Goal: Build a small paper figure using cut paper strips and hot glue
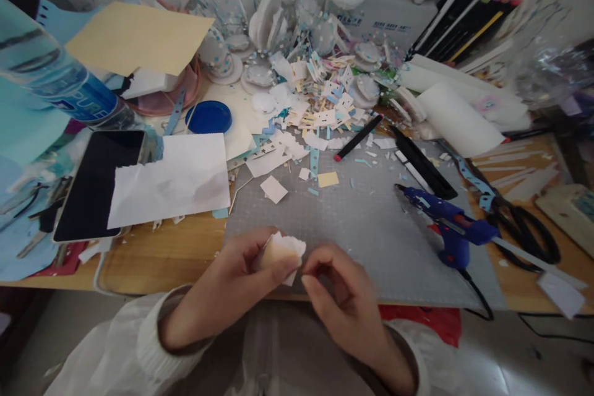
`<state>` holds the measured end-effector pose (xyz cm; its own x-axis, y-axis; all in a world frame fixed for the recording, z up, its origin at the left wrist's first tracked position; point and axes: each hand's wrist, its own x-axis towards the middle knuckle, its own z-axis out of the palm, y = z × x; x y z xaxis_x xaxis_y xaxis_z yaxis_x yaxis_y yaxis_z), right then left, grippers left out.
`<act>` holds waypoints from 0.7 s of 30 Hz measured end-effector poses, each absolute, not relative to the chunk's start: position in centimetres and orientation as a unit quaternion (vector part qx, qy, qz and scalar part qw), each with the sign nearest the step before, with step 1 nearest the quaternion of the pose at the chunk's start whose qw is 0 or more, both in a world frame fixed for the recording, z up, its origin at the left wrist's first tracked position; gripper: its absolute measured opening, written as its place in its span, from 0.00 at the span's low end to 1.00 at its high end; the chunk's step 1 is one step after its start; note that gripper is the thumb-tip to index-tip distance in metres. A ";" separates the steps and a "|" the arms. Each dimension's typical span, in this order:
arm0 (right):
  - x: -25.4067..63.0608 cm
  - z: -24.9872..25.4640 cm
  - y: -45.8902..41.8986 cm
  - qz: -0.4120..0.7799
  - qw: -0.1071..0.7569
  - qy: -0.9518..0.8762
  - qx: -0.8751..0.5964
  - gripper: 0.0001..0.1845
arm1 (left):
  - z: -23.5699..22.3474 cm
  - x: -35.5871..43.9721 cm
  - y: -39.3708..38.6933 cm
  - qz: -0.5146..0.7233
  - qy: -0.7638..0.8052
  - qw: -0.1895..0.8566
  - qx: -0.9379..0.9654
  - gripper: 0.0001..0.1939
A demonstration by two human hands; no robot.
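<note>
My left hand (241, 278) is closed on a small white paper piece with a scalloped edge (285, 247), holding it over the near edge of the grey cutting mat (371, 229). My right hand (341, 294) is beside it, fingers curled in a pinch at the piece's right side; whether they grip the paper I cannot tell. Both wrists wear white sleeves.
A blue glue gun (448, 226) lies on the mat's right side, black scissors (524, 229) beyond it. A tablet (95, 182) under a white sheet (174, 179) lies left. Paper scraps (315, 111), a blue lid (208, 116), a water bottle (51, 77) and markers (464, 15) crowd the back.
</note>
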<state>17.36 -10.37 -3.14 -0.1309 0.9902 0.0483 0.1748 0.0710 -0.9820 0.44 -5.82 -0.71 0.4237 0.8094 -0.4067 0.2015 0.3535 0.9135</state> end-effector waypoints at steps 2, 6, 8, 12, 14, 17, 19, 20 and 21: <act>17.8 -2.9 -10.0 0.492 0.457 -0.553 -0.493 0.04 | -0.6 0.3 -5.7 0.200 0.469 0.695 0.507 0.12; 18.1 -2.2 -9.4 0.546 0.456 -0.511 -0.483 0.04 | -0.4 0.3 -5.5 0.164 0.432 0.747 0.478 0.12; 18.0 -2.0 -9.3 0.561 0.450 -0.503 -0.479 0.03 | -0.3 0.3 -5.5 0.155 0.417 0.759 0.475 0.11; 17.8 -1.9 -9.5 0.581 0.445 -0.483 -0.481 0.03 | -0.3 0.2 -5.5 0.151 0.415 0.760 0.476 0.09; 17.8 -1.9 -9.6 0.584 0.442 -0.476 -0.487 0.04 | -0.2 0.2 -5.5 0.145 0.421 0.756 0.480 0.08; 17.9 -2.0 -9.7 0.583 0.435 -0.470 -0.500 0.04 | -0.2 0.3 -5.5 0.137 0.427 0.750 0.485 0.08; 17.9 -2.1 -9.6 0.583 0.434 -0.465 -0.506 0.04 | -0.1 0.3 -5.4 0.146 0.430 0.745 0.488 0.07; 17.9 -2.2 -9.6 0.582 0.437 -0.462 -0.508 0.04 | -0.2 0.3 -5.4 0.156 0.429 0.748 0.483 0.07; 17.9 -2.2 -9.5 0.581 0.440 -0.459 -0.509 0.04 | -0.2 0.4 -5.5 0.170 0.425 0.753 0.474 0.08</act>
